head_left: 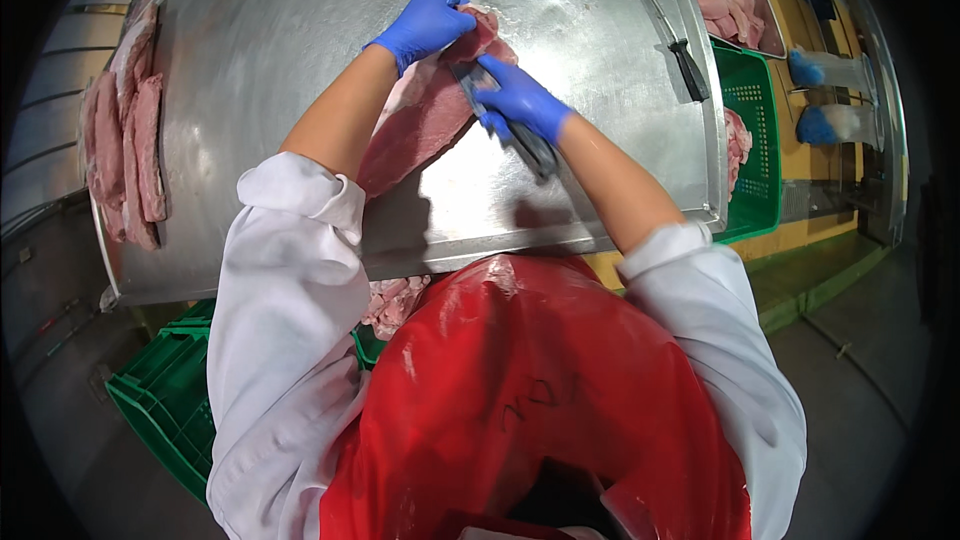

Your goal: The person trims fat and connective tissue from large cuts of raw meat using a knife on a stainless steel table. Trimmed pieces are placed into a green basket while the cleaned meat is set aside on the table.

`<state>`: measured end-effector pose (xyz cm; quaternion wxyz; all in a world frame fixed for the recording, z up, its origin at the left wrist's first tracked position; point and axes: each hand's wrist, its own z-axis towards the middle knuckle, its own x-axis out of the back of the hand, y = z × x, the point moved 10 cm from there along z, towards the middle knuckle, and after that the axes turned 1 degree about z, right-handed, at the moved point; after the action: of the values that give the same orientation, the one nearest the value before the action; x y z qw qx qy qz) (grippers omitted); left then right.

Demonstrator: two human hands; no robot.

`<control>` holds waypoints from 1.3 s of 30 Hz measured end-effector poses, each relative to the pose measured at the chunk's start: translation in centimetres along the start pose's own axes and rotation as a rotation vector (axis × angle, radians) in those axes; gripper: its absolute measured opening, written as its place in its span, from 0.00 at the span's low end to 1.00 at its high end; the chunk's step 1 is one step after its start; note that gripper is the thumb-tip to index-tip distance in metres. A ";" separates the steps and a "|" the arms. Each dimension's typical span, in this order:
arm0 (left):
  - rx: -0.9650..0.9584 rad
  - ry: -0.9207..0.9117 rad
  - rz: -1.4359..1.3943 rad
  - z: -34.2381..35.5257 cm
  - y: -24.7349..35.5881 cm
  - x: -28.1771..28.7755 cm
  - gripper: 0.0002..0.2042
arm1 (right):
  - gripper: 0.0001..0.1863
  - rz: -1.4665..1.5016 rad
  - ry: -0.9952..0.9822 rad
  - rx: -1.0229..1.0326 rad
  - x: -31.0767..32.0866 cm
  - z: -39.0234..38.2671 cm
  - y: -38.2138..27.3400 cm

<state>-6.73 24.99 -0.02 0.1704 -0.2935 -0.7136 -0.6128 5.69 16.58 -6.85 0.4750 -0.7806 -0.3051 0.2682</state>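
Lying on the shiny metal worktop (300,20) is one big piece of raw meat (420,125). It is pink and red, long and flat, with a pale white edge. Two hands in blue gloves work on it. The left hand (425,25) has its fingers (452,20) curled over the far end of the meat, gripping it. The right hand (520,100) has its fingers closed round one knife (505,120), whose blade rests on the meat just beside the left hand. About three more meat strips (130,130) lie at the worktop's left edge. Two green crates (755,130) sit near the worktop.
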 end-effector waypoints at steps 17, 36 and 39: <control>-0.013 0.120 -0.163 -2.9 1.7 7.2 0.08 | 0.39 -0.313 -0.072 -0.147 -5.5 -6.2 -0.4; -0.110 0.003 -0.585 -7.9 8.2 11.3 0.10 | 0.41 -0.200 -0.171 -0.102 -13.0 -4.8 0.7; -0.126 -0.023 -0.562 -8.4 10.0 10.9 0.10 | 0.41 -0.198 -0.098 -0.188 -13.3 1.9 1.5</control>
<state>-9.82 19.83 15.91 -0.0329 -0.1009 -0.7292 -0.6760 -4.26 7.41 -7.27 0.4084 -0.7738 -0.4272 0.2280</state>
